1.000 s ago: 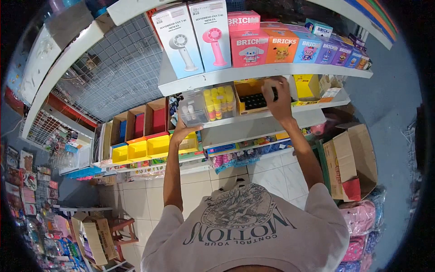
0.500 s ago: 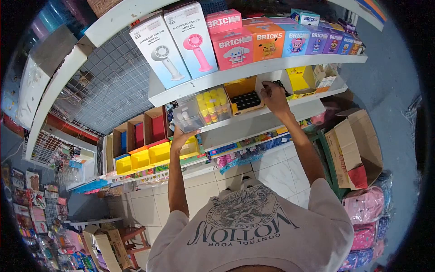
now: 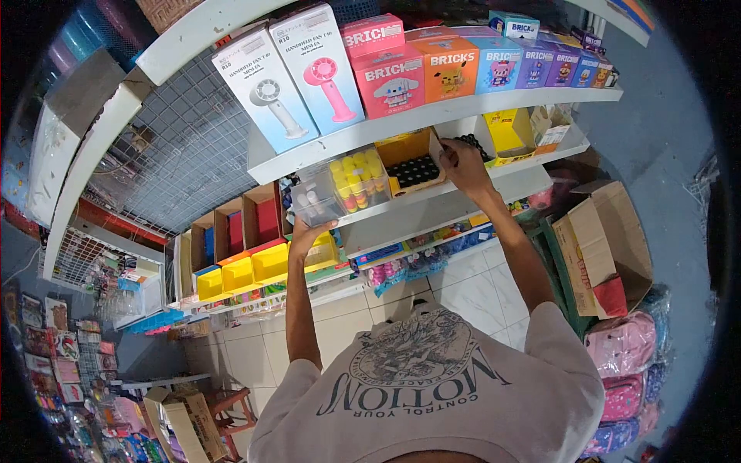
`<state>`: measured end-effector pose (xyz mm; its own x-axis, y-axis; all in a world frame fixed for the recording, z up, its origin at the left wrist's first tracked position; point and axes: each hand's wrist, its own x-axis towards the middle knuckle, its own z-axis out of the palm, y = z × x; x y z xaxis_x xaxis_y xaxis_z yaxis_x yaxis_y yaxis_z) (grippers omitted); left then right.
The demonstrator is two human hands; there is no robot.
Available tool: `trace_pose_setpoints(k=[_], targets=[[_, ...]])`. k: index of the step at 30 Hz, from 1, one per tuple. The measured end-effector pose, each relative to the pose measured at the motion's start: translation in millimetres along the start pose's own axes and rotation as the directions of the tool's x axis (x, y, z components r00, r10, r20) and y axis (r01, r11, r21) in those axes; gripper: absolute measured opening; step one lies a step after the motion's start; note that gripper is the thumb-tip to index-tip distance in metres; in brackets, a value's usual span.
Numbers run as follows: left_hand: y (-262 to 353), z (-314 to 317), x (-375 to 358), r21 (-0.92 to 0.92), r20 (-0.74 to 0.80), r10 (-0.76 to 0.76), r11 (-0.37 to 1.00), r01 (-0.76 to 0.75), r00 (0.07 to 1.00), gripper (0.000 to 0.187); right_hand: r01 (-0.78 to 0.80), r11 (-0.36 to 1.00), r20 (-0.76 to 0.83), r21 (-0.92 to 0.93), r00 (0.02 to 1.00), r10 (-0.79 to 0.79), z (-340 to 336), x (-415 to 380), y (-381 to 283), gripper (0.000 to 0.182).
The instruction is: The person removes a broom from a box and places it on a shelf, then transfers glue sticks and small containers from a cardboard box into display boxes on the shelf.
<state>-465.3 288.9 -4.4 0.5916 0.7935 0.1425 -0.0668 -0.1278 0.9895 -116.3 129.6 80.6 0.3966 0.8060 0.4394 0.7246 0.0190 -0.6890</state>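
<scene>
My right hand point(image 3: 465, 168) is on the middle shelf at the right end of a cardboard box of black dotted items point(image 3: 417, 171). Its fingers are bent at the box's edge, and whether they grip it is unclear. Black items point(image 3: 472, 145) lie partly hidden behind that hand. Further left, my left hand point(image 3: 310, 234) rests at the front corner of a clear bin with white items point(image 3: 312, 202), thumb stretched along the shelf edge. Between the hands stands a clear bin of yellow-capped items point(image 3: 356, 179).
Above stand fan boxes point(image 3: 320, 73) and a row of BRICKS boxes point(image 3: 451, 68). A yellow box point(image 3: 509, 135) is right of my right hand. Yellow trays point(image 3: 270, 262) sit lower left. An open carton point(image 3: 606, 247) and pink bags point(image 3: 621, 339) are at the right.
The box of black dotted items has shifted slightly, and my right hand has moved a little left with its fingers at the box's edge. My left hand stays nearly in place.
</scene>
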Motion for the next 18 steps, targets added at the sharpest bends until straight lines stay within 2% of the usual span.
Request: trace_pose_setpoints(k=[3,9,12,15,18], targets=[[-3.1,-1.4,0.6,0.01,0.0,-0.018,1.0,0.018,1.0,0.068,0.027,0.999,-0.008,-0.03,1.0,-0.028,-0.2,-0.6,0.4,0.031],[-4.8,-2.8,0.3,0.028,-0.02,-0.043,0.999,0.044,0.999,0.067,-0.108,0.994,0.017,-0.033,0.994,0.109,-0.8,0.3,2.4,0.027],[-15.6,-8.3,2.6,0.082,-0.008,-0.048,0.995,0.049,0.999,0.077,-0.048,0.998,-0.154,0.039,0.987,0.054,-8.6,2.3,7.6,0.032],[-28.4,-17.8,4.4,0.004,0.032,0.002,1.0,-0.002,0.999,0.097,0.003,1.0,-0.247,0.002,0.969,-0.002,-26.3,6.3,26.3,0.028],[-24.9,-16.2,-12.8,0.13,-0.07,0.209,0.971,-0.199,0.975,0.114,-0.174,0.983,-0.168,-0.065,0.972,0.162,-45.5,3.4,24.5,0.023]])
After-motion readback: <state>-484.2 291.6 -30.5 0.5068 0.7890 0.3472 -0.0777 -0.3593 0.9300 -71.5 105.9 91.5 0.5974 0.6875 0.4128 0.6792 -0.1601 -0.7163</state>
